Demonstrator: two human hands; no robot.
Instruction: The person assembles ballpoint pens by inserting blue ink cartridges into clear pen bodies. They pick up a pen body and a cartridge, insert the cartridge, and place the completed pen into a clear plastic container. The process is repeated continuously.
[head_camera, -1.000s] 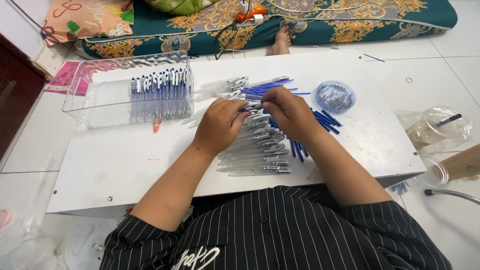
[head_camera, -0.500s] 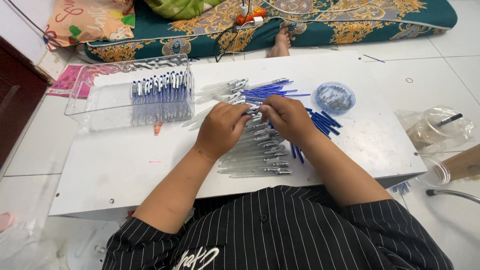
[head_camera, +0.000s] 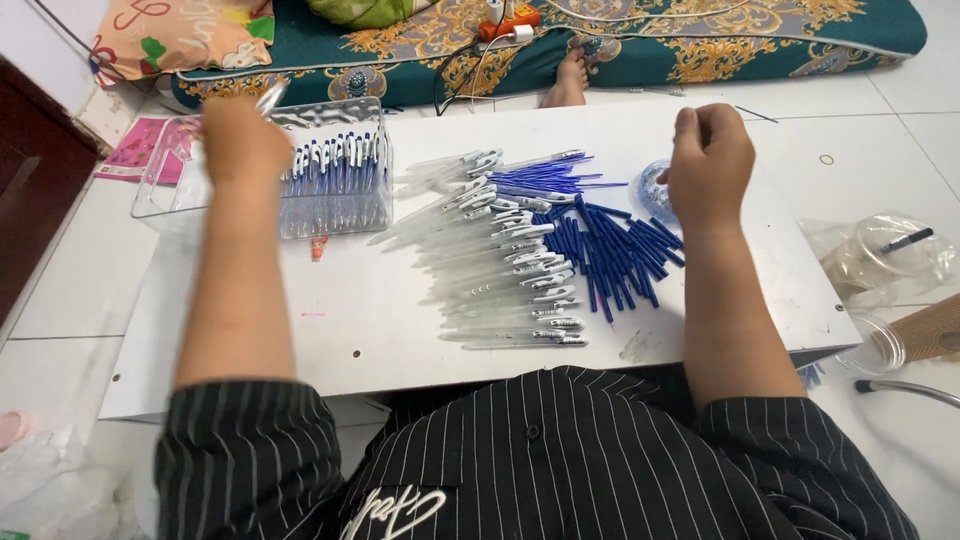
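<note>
The left hand (head_camera: 240, 135) is raised over the clear rectangular plastic box (head_camera: 160, 190) at the far left of the white board (head_camera: 400, 330), fingers pinched on a clear-barrelled pen (head_camera: 270, 97) whose tip pokes out above the box. Inside that box a row of finished blue-and-white pens (head_camera: 335, 165) stands packed against its right wall, so a fair batch looks done. To the right of the box lies a long spread of clear pen barrels with white clips (head_camera: 510, 270), then a pile of loose blue refills (head_camera: 610, 250); plenty seems left. The right hand (head_camera: 710, 165) hovers beyond the refills near a small round blue dish (head_camera: 650, 190), fingers curled; whether it holds anything I cannot tell
</note>
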